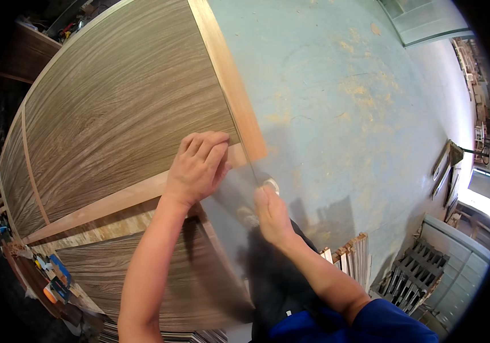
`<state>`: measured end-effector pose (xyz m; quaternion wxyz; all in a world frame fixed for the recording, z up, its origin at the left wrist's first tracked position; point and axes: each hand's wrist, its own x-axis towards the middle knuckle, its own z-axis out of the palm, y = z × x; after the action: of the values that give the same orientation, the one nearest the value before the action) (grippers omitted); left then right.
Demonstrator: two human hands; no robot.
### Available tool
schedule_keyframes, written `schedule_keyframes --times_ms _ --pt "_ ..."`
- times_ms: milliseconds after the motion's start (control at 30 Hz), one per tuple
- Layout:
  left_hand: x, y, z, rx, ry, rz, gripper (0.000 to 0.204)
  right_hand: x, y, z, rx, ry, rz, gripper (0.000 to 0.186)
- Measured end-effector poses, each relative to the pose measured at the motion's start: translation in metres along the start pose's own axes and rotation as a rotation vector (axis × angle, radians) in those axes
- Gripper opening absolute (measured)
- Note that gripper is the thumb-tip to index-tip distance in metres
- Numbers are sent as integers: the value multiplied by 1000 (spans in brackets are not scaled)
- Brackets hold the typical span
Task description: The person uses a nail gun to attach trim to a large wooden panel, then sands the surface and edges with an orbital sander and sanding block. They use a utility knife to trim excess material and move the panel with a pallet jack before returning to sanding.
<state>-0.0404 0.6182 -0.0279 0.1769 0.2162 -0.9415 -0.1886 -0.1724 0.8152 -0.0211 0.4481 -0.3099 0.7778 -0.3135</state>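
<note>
A large wood-grain panel (125,97) lies at the left, edged with pale wood strips. My left hand (196,163) is closed over its near right corner, fingers together, gripping the near pale wood strip (136,197). To the right, my right hand (272,216) is closed on the near end of a thin, straight blade-like tool (252,167). The tool runs along the corner, against the end of the right-hand pale strip (238,106), which reaches slightly past the panel. My fist hides the tool's handle, so its exact kind is unclear.
Below the panel lies another wood-grain board (153,274). Tools, including a blue-and-black one (59,277), crowd the left edge. Sawdust marks the pale blue floor (325,103). Wood strips (353,260) and a dark slatted rack (419,266) stand at lower right.
</note>
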Motion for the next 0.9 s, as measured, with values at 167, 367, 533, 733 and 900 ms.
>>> schedule_keyframes --times_ms 167,367,533,733,900 --pt "1 1 0 -4 10 8 35 -12 5 5 9 41 -29 41" --pt "0 1 -1 -10 9 8 37 -27 0 -4 -73 -31 91 40" --pt "3 1 0 -10 14 25 37 -38 14 7 -48 38 39 30" --pt "-2 2 -2 -7 22 16 36 -175 84 -7 -269 -100 15 22" --pt "-12 7 -1 14 -3 2 35 -174 78 -40 -88 -191 272 22"
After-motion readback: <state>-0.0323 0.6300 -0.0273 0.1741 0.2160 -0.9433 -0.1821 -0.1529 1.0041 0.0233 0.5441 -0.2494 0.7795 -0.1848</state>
